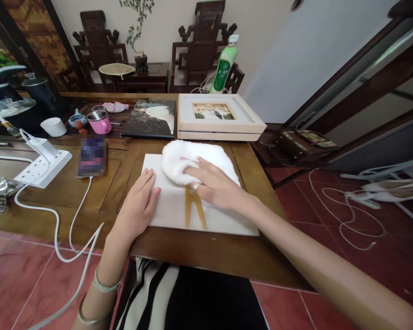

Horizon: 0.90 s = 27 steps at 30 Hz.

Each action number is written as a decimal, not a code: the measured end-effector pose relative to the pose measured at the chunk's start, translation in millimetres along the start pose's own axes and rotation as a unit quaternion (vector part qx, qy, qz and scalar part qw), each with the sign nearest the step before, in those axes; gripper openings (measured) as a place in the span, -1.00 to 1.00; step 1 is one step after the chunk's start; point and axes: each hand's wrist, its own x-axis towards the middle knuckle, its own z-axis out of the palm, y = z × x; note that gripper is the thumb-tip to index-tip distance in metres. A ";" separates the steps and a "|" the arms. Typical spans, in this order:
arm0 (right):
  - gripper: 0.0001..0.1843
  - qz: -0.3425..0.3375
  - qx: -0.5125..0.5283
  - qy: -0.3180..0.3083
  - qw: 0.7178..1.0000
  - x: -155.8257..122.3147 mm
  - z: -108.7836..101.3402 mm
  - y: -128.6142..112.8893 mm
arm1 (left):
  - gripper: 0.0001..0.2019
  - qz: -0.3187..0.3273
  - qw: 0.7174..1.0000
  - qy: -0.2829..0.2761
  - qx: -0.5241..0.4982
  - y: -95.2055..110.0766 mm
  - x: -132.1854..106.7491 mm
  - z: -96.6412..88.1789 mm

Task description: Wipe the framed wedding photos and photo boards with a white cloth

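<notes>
A flat white board (168, 208) lies on the wooden table's near edge. Two tan strips (194, 208) spread like narrow legs over its middle, their upper ends hidden under my right hand. My right hand (209, 181) grips a fluffy white cloth (211, 153) and presses it against the board, fingers bent into the pile. The cloth covers the board's upper part and reaches past its far edge. My left hand (141, 201) lies flat along the board's left edge, fingers stretched out and holding nothing.
Behind the board sit a pale wooden box frame (220, 135) and a dark panel (137, 121) with a white patch. A green bottle (223, 68) stands beyond. To the left are a phone (91, 156), a power strip (44, 167), trailing white cables and a pink mug (99, 123).
</notes>
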 end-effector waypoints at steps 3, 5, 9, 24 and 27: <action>-0.53 0.015 0.014 0.000 1.000 34.6 6.6 -2.3 | -0.48 0.004 1.000 0.001 0.004 -0.8 0.8 0.4; -0.51 0.001 0.021 -0.004 1.000 50.9 9.3 -9.1 | -0.50 0.005 1.000 0.004 0.003 -1.4 0.9 0.6; -0.53 -0.009 0.034 -0.009 0.999 59.7 8.0 -14.8 | -0.52 0.005 1.000 0.010 -0.002 -2.4 0.5 0.8; -0.80 0.131 -0.004 0.040 0.991 -74.2 -31.3 61.2 | -0.52 -0.002 1.000 -0.001 0.004 -0.8 -0.4 0.5; -0.80 0.067 -0.017 0.020 0.997 -111.0 -22.8 31.9 | -0.52 -0.004 1.000 0.000 0.008 -0.5 -0.6 0.6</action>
